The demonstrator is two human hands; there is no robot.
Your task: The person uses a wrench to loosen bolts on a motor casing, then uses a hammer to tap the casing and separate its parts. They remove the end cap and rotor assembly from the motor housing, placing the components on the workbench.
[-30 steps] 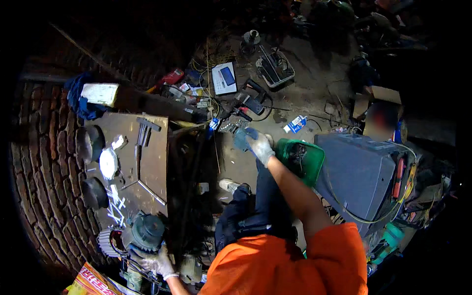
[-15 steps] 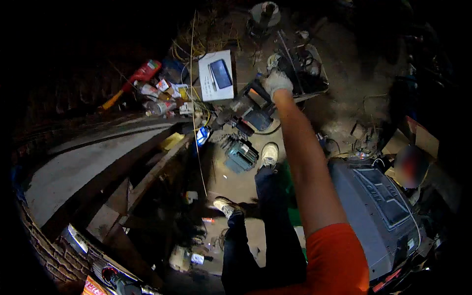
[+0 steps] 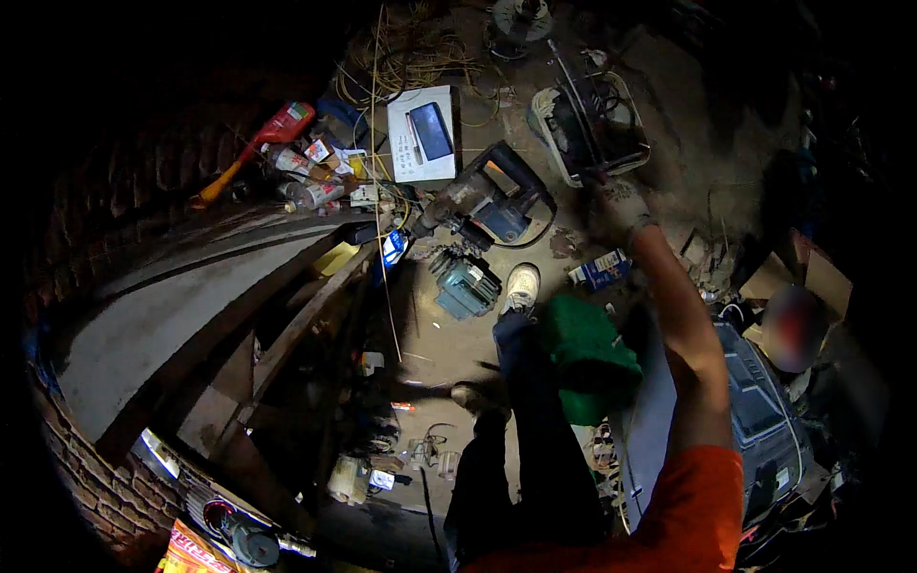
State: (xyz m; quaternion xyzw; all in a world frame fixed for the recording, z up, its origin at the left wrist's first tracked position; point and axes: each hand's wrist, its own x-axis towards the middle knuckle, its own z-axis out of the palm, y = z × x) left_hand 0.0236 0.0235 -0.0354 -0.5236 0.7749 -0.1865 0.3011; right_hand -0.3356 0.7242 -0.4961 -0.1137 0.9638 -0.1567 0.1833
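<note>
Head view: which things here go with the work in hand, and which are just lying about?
Likely in the work:
right hand, blurred, grip unclear
rectangular tub, nearest the hand
blue-green electric motor, possibly

Apparently lying about:
rotary hammer
green bucket
open cardboard box
blue-and-white carton

Edges fall black; the right hand (image 3: 619,204) seems blurred.

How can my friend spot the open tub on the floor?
Follow the orange sleeve up the bare arm to the gloved right hand. Just above it in the picture, right of the rotary hammer, sits the tub. Unlike that tool, it is open-topped, with a pale rim around jumbled dark things.
</note>
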